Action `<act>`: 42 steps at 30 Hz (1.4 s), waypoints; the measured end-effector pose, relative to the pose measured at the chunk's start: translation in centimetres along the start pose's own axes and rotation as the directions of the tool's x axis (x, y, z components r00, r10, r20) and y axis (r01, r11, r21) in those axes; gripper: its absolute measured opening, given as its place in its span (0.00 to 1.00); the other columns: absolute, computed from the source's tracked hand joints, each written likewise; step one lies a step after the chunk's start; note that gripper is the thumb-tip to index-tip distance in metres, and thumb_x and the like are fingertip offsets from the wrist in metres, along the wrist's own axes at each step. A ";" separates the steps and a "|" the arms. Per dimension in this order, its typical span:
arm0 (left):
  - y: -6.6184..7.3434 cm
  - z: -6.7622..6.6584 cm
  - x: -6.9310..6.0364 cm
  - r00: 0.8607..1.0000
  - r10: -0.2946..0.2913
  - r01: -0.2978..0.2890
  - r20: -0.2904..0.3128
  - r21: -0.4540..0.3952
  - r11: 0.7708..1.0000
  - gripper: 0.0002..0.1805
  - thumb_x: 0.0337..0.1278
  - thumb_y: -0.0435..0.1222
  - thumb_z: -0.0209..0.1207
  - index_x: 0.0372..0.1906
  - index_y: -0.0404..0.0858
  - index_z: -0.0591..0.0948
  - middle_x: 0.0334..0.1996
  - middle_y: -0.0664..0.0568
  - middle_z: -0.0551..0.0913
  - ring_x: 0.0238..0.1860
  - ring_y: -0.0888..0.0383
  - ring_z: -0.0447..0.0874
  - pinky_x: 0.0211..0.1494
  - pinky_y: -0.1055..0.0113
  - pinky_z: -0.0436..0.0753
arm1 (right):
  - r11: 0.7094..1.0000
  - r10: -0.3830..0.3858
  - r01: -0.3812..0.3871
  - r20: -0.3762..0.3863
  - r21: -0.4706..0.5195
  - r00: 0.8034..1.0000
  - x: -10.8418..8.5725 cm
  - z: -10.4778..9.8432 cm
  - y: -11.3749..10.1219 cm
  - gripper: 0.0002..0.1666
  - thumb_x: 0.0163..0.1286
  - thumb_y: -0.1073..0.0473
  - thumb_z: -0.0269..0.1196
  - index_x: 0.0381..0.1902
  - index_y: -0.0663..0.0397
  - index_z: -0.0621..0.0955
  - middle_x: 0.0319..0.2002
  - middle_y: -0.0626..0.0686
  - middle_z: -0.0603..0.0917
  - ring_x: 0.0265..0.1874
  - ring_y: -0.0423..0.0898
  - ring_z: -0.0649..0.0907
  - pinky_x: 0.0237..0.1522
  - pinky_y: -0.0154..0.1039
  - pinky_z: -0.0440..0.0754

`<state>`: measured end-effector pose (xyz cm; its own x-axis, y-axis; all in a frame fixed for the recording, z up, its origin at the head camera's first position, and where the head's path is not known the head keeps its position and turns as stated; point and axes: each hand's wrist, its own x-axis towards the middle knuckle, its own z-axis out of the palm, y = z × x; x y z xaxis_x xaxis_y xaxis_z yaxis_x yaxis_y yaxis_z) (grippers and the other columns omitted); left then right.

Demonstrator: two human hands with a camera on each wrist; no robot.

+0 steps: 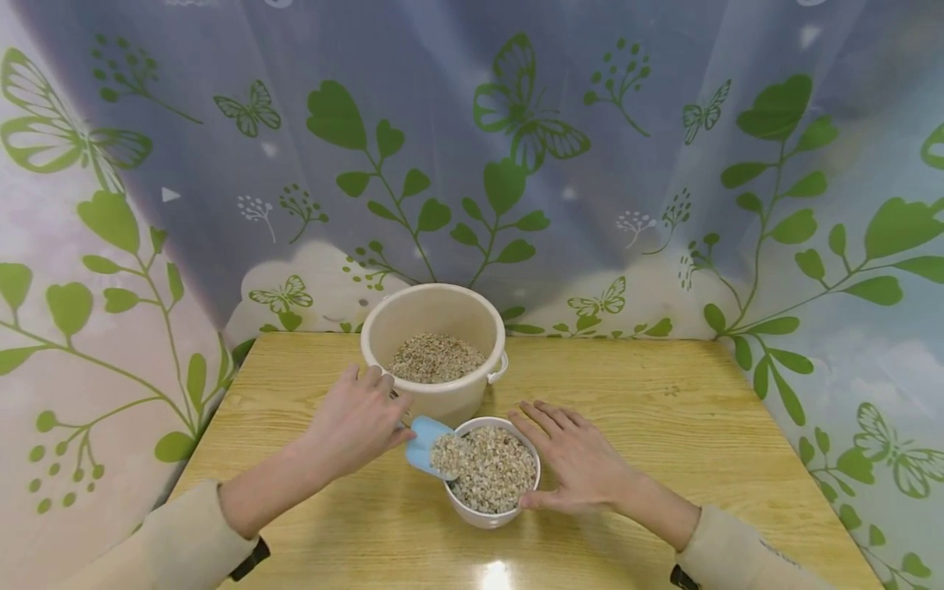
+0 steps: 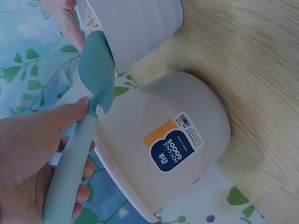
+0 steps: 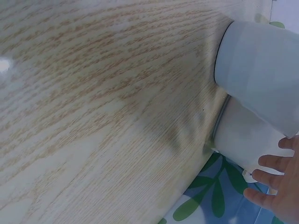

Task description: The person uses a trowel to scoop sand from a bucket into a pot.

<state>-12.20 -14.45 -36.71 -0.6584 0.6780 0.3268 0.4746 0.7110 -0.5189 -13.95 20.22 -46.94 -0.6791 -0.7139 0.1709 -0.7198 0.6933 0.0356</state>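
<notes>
My left hand (image 1: 361, 422) grips the handle of a light-blue scoop (image 1: 420, 447). Pale, mixed grains lie in the front of the scoop, which tilts over the left rim of a white bowl (image 1: 483, 519). Similar grains (image 1: 497, 471) fill this bowl almost to the brim. In the left wrist view the thumb lies along the neck of the scoop (image 2: 72, 168), with fingers curled beneath. On the bowl's other side my right hand (image 1: 578, 459) has its fingers spread, the thumb at the rim. Behind the bowl stands a cream bucket (image 1: 450, 401) part-filled with grains.
The bucket has a white side handle (image 1: 498, 369) on its right and a printed label (image 2: 173, 142) on its wall. Everything stands on a wood-grain table (image 1: 649, 393). A curtain (image 1: 442, 123) with green leaves and butterflies hangs behind the table and along its sides.
</notes>
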 end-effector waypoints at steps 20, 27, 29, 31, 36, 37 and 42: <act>-0.2 0.3 1.4 1.000 0.015 -0.015 0.013 0.020 1.000 0.29 0.52 0.69 0.68 0.35 0.48 0.85 0.25 0.54 0.85 0.32 0.55 0.82 0.35 0.64 0.76 | 1.000 0.009 -0.009 0.013 0.022 1.000 0.0 -0.2 -0.1 0.66 0.64 0.11 0.50 0.84 0.50 0.60 0.80 0.61 0.68 0.77 0.63 0.72 0.71 0.63 0.75; 0.1 0.3 2.2 0.999 0.016 -0.017 0.029 0.021 1.000 0.29 0.54 0.69 0.67 0.36 0.48 0.86 0.30 0.53 0.88 0.33 0.55 0.84 0.38 0.63 0.79 | 1.000 0.004 -0.004 0.001 0.021 1.000 0.0 -0.1 0.0 0.67 0.64 0.09 0.45 0.84 0.51 0.61 0.80 0.61 0.69 0.76 0.63 0.73 0.71 0.63 0.76; 0.1 0.3 2.3 1.000 0.023 -0.023 0.019 0.028 0.999 0.29 0.53 0.69 0.67 0.36 0.48 0.86 0.28 0.54 0.87 0.31 0.56 0.82 0.38 0.64 0.77 | 1.000 0.002 -0.002 -0.001 0.026 1.000 0.0 0.0 0.0 0.67 0.64 0.09 0.43 0.84 0.51 0.61 0.80 0.61 0.69 0.76 0.63 0.73 0.71 0.63 0.75; 0.2 0.2 2.5 1.000 0.029 -0.029 0.004 0.035 0.999 0.29 0.52 0.69 0.68 0.35 0.48 0.86 0.27 0.54 0.86 0.30 0.56 0.80 0.37 0.65 0.75 | 1.000 0.002 -0.001 -0.003 0.028 1.000 0.0 0.0 0.0 0.67 0.64 0.08 0.41 0.84 0.50 0.60 0.80 0.61 0.69 0.76 0.63 0.73 0.71 0.64 0.76; 0.2 0.1 2.8 0.999 0.042 -0.041 -0.009 0.046 0.998 0.29 0.52 0.70 0.68 0.34 0.48 0.85 0.25 0.55 0.84 0.28 0.56 0.76 0.35 0.65 0.71 | 1.000 0.000 0.000 -0.009 0.018 1.000 -0.1 0.1 0.0 0.68 0.64 0.08 0.38 0.84 0.50 0.60 0.80 0.61 0.69 0.76 0.63 0.73 0.71 0.63 0.76; 0.2 0.1 2.9 0.999 0.043 -0.043 -0.007 0.046 0.998 0.28 0.52 0.69 0.68 0.34 0.48 0.85 0.25 0.55 0.83 0.28 0.56 0.75 0.35 0.65 0.71 | 1.000 -0.001 0.001 -0.009 0.015 1.000 -0.1 0.1 0.0 0.68 0.64 0.08 0.38 0.84 0.50 0.60 0.80 0.61 0.69 0.76 0.62 0.73 0.71 0.63 0.76; 0.3 0.0 3.2 0.999 0.047 -0.046 -0.021 0.052 0.998 0.28 0.52 0.69 0.68 0.31 0.48 0.83 0.24 0.55 0.82 0.27 0.57 0.75 0.35 0.65 0.69 | 1.000 0.004 -0.004 -0.001 0.016 1.000 -0.1 0.1 0.0 0.67 0.64 0.08 0.39 0.84 0.49 0.59 0.80 0.61 0.69 0.76 0.62 0.73 0.71 0.63 0.75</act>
<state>-14.16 -12.04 -35.81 -0.6230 0.7144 0.3185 0.4730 0.6685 -0.5739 -13.90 20.26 -47.02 -0.6815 -0.7113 0.1720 -0.7196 0.6941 0.0192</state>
